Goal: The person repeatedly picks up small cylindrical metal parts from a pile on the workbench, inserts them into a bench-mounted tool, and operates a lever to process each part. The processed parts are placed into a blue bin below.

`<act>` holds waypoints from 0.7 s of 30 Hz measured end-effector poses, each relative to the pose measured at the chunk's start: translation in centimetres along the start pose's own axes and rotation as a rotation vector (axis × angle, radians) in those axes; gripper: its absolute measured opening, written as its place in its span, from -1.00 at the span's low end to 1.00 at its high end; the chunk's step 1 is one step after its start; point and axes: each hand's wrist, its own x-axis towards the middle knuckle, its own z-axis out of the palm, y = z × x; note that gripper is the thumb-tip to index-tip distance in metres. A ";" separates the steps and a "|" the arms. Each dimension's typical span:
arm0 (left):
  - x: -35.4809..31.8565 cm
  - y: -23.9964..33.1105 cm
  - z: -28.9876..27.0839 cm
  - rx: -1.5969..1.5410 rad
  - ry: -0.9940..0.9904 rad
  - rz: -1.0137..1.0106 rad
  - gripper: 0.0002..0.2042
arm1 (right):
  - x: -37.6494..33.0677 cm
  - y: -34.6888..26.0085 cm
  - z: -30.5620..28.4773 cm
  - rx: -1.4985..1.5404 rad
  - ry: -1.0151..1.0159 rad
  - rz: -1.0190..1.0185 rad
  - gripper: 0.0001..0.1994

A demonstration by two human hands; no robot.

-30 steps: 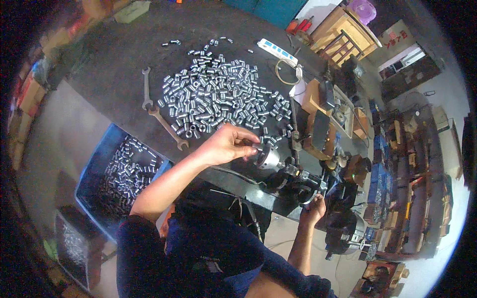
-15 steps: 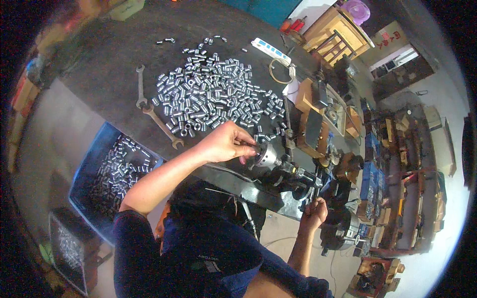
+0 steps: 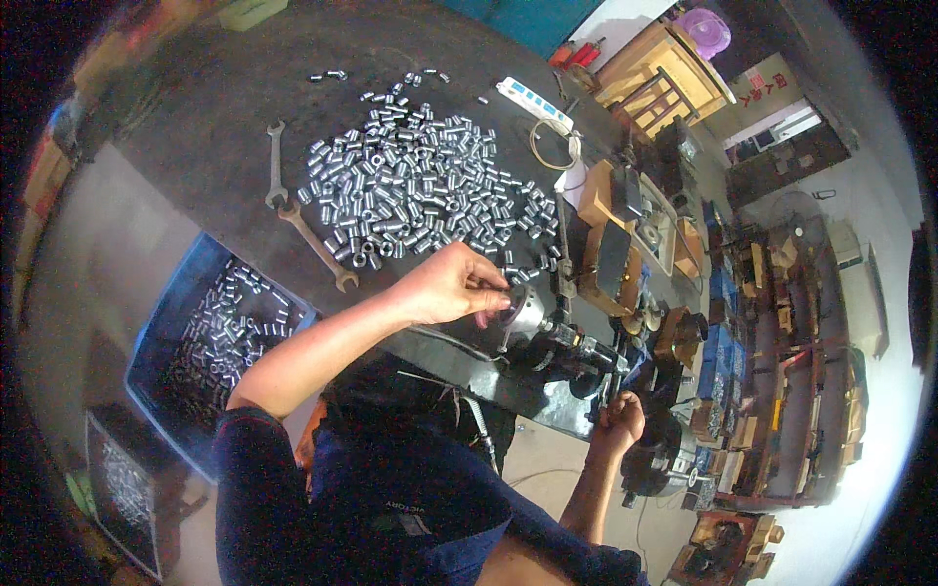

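Observation:
At the front of the bench, my left hand (image 3: 457,285) has its fingers pinched together against the face of a round metal chuck (image 3: 529,311). Whatever lies between those fingertips is hidden. The chuck belongs to a small bench machine with a slim shaft assembly (image 3: 584,344) running off to the right. Further right and lower, my right hand (image 3: 622,418) is closed in a fist round what looks like the machine's lever, mostly covered by the fingers. Just beyond my left hand spreads a large heap of short shiny metal sleeves (image 3: 410,186) on the dark bench.
Two open-end wrenches (image 3: 277,166) lie left of the heap. A blue bin (image 3: 161,337) of metal sleeves stands below the bench edge at left. Behind are a white power strip (image 3: 533,104), a coiled cable (image 3: 534,146) and wooden boxes (image 3: 598,264). Shelves (image 3: 801,361) line the right.
My left hand stays at the chuck, its fingers shifted slightly. The right fist remains at nearly the same place. The whole view has tilted a little.

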 end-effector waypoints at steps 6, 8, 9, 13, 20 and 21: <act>-0.2 0.1 0.1 -0.073 0.023 -0.063 -0.85 | 0.4 1.6 0.3 -0.072 0.017 0.031 -0.82; -0.4 0.2 0.2 -0.068 0.028 -0.077 -0.86 | 0.0 1.4 0.7 -0.050 0.054 0.035 -0.81; -0.4 0.2 0.2 -0.064 0.024 -0.070 -0.86 | -0.1 1.2 0.8 -0.045 0.048 0.036 -0.81; 0.0 0.1 0.1 -0.018 0.021 -0.029 -0.87 | 0.0 -0.1 0.6 -0.015 -0.034 0.000 -0.81; 0.2 0.0 0.5 0.009 0.095 -0.046 -0.83 | 0.7 -1.0 0.8 -0.022 -0.085 -0.100 -0.73; 0.0 0.0 0.7 -0.006 0.114 -0.047 -0.83 | 0.6 -0.8 0.8 -0.027 -0.112 -0.131 -0.74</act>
